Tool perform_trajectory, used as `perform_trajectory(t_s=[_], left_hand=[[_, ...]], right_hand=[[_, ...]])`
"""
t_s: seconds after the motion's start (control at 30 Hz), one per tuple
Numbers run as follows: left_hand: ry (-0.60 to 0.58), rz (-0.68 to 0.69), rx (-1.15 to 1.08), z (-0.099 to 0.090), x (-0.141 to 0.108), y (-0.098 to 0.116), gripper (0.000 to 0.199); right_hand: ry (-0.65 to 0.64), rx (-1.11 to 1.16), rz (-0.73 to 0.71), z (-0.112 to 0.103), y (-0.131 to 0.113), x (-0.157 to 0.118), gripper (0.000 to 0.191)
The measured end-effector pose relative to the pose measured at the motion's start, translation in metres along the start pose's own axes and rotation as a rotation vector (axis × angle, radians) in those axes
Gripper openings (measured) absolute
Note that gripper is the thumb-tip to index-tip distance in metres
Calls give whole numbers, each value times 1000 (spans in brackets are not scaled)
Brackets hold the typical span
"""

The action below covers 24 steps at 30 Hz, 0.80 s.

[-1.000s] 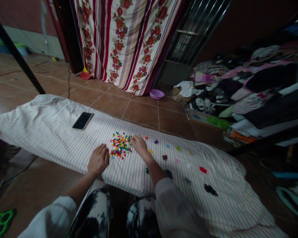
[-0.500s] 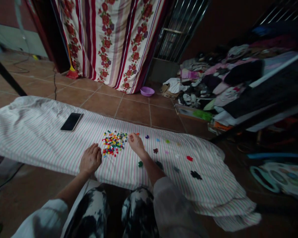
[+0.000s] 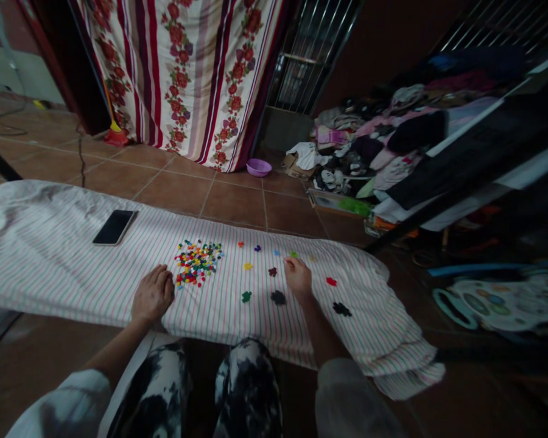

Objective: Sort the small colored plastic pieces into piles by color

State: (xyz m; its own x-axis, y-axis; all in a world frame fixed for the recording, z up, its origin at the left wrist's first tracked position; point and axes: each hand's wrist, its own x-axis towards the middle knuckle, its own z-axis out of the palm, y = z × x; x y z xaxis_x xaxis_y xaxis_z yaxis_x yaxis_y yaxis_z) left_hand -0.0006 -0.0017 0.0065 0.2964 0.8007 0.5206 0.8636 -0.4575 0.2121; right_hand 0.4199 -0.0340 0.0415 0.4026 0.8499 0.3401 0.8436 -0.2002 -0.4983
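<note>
A mixed pile of small multicoloured beads lies on the striped cloth. My left hand rests on the cloth just left of the pile, fingers laid out and holding nothing visible. To the right, small single-colour groups are spread apart, among them yellow beads, dark brown beads, dark green beads, red beads and black beads. Over these groups, my right hand has its fingertips pinched together beside the light green beads. Whatever is between them is too small to make out.
A phone lies on the cloth at the left. Beyond the cloth's far edge are a tiled floor, a purple basin and a hanging floral curtain. Heaped clothes and a dark slanted bar stand at the right.
My right hand has moved right, from the mixed pile's edge to the colour groups, uncovering the yellow and orange beads. My left hand stays beside the pile. The view has shifted slightly right.
</note>
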Motion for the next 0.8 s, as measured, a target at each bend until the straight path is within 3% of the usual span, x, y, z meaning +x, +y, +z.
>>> perform_trajectory(t_s=[0.23,0.8], left_hand=[[11,18,-7,-1,1,-1,26],[6,16,19,1,0,-2,28]], right_hand=[[-58,-144,53,-6,31,-7,29],[-90,-115,-54,3,38,-11,31]])
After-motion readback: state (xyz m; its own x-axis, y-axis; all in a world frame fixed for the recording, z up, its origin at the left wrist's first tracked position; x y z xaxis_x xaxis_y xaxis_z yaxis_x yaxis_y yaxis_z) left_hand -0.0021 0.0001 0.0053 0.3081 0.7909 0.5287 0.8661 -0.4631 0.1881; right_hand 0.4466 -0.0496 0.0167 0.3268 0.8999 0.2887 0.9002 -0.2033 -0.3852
